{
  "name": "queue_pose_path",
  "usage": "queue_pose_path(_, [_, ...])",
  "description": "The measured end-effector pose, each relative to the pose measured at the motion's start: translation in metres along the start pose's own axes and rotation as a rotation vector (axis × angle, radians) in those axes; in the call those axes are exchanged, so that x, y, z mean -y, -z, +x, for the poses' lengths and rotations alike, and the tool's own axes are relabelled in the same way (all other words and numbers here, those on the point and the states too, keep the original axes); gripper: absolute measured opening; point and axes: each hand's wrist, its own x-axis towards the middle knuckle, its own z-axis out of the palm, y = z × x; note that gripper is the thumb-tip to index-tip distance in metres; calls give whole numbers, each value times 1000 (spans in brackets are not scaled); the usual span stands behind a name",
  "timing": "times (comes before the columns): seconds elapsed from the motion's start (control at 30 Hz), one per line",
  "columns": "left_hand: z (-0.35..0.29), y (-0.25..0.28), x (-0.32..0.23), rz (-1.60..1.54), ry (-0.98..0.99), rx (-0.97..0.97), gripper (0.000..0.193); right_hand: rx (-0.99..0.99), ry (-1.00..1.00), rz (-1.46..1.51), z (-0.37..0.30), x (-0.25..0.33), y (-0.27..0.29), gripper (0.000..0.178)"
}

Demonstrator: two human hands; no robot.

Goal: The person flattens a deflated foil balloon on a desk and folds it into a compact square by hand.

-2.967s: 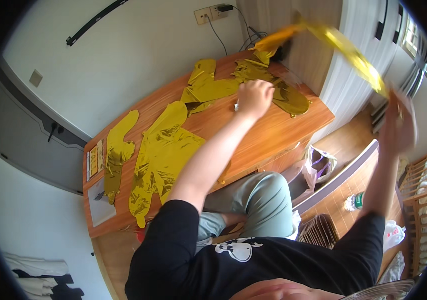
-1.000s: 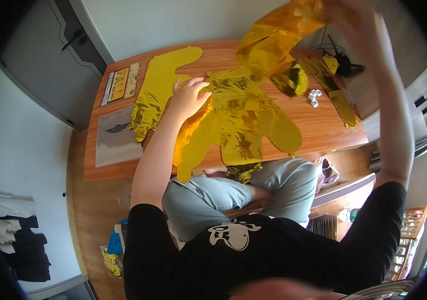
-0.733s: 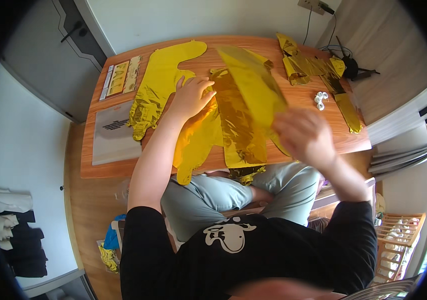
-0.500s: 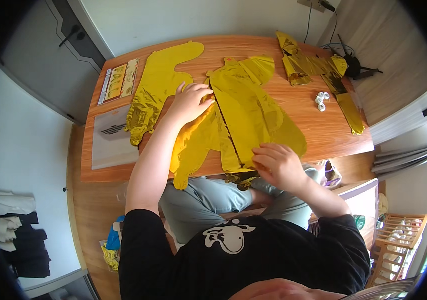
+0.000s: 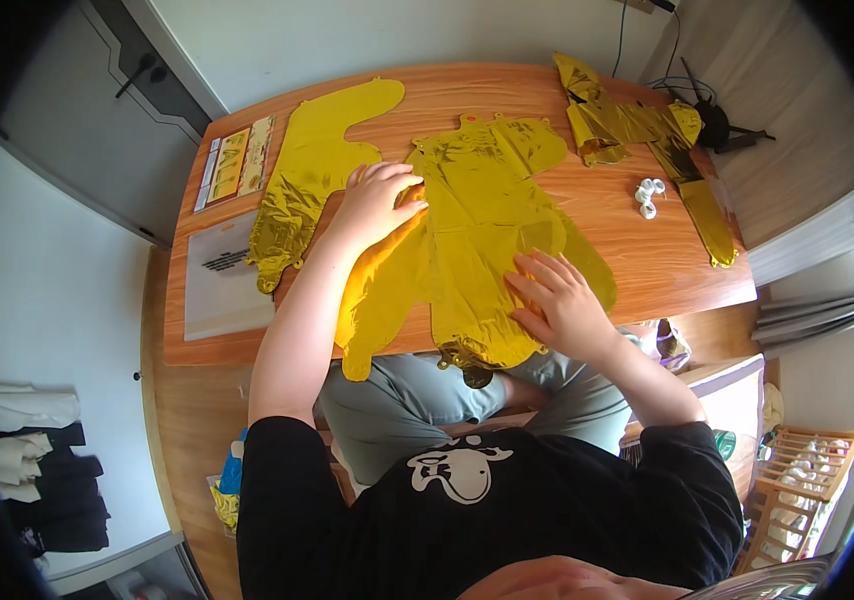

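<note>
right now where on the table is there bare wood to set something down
Bare wood lies between the middle foil sheet and the white clips, running down to the table front right corner. A thin strip runs along the far edge. The left end is crowded with a foil piece, booklet and plastic sleeve.

free: bare table right | blocked: white clips, crumpled foil

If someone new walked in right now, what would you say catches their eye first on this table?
Most striking is the flattened gold foil balloon spread across the middle of the wooden table, with the left hand pressing its upper left part and the right hand flat on its lower right. Another flat gold foil shape lies to the left, and crumpled gold foil pieces sit at the far right corner.
</note>
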Motion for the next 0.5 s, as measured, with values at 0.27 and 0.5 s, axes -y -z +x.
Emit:
queue_pose_path(0.27, [1,1,-1,-37,23,9,56,119,7,18,1,-3,8,46])
queue_pose_path(0.5, [2,-10,10,-149,34,-49,72,85,-15,23,15,-5,2,45])
